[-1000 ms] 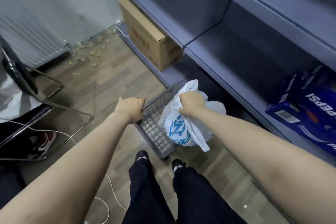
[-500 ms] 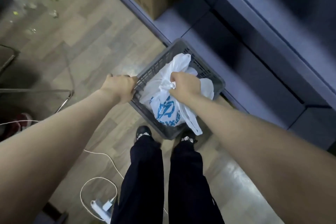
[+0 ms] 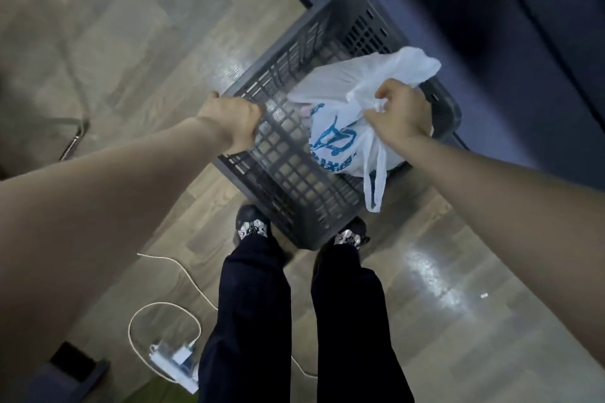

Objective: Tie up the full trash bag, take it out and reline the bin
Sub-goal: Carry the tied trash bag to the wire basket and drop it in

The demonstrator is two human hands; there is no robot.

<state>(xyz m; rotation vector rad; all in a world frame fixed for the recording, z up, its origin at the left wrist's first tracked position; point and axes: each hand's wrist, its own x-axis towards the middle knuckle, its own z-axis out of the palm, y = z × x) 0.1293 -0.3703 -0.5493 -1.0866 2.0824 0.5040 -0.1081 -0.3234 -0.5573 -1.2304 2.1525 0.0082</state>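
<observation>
A grey slatted plastic bin [image 3: 288, 186] stands on the wood floor just in front of my feet. My left hand [image 3: 234, 121] grips the bin's left rim. A white plastic trash bag [image 3: 340, 127] with blue print sits at the bin's right side, its top gathered. My right hand [image 3: 397, 111] grips the bunched neck of the bag, and one loose handle loop hangs down over the bin's near wall. The bag's contents are hidden.
A dark blue shelf unit [image 3: 474, 26] runs along the right, close behind the bin. A white cable [image 3: 163, 314] and a power strip [image 3: 176, 360] lie on the floor by my left leg. A chair's metal leg [image 3: 77, 131] is at the left.
The view has tilted further down, so the box and upper shelves have left it. The bag sits further right in the bin. Both hands keep their grips.
</observation>
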